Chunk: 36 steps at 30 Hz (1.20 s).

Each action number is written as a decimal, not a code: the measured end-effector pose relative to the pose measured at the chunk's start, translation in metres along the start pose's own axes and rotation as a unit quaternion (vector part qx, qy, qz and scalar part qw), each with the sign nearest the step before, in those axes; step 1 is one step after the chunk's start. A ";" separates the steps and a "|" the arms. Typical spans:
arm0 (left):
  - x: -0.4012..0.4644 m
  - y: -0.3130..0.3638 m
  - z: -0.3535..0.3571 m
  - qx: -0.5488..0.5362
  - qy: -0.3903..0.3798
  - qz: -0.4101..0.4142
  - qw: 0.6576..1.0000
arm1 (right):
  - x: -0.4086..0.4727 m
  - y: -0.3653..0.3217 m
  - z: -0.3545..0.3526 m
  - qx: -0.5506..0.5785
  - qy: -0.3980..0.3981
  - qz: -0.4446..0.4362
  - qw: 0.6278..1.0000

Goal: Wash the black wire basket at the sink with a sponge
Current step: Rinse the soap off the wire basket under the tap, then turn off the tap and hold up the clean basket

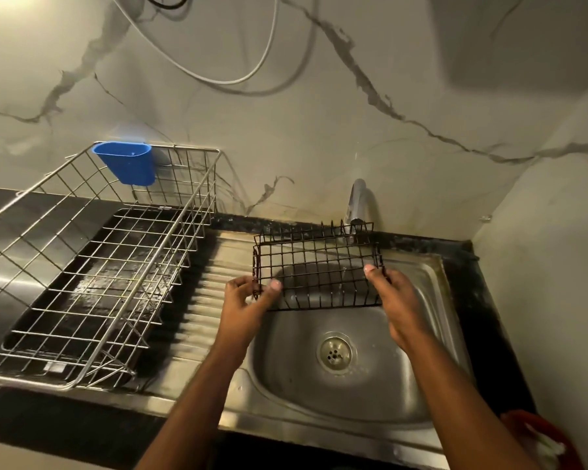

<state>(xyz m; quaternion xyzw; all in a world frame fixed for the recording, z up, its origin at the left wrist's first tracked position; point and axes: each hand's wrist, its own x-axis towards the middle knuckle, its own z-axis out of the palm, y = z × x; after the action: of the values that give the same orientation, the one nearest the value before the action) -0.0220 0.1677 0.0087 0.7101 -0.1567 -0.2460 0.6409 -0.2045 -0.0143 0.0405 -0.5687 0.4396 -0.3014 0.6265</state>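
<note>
While the black wire basket (316, 269) hangs over the sink (431, 300) just under the tap (358, 203), the left hand (246, 300) pinches its left end and the right hand (396, 296) grips its right end; neither holds a sponge, and none is clearly in view. Wet thin wire may slip from such light fingertip holds and clatter into the basin; a strong stream could splash off the mesh. I count one black basket, one steel dish rack (92, 266), one blue cup (128, 162), one drain (334, 353), two hands.
</note>
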 end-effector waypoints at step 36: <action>0.058 -0.050 0.047 -0.090 -0.016 -0.110 0.990 | 0.176 0.004 0.038 -0.316 -0.015 -0.125 0.940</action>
<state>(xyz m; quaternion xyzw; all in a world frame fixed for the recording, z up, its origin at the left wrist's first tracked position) -0.0044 0.1044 -0.0524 0.6581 -0.0652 -0.3395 0.6689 -0.0947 -0.1514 -0.0015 -0.7923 0.4276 -0.2146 0.3786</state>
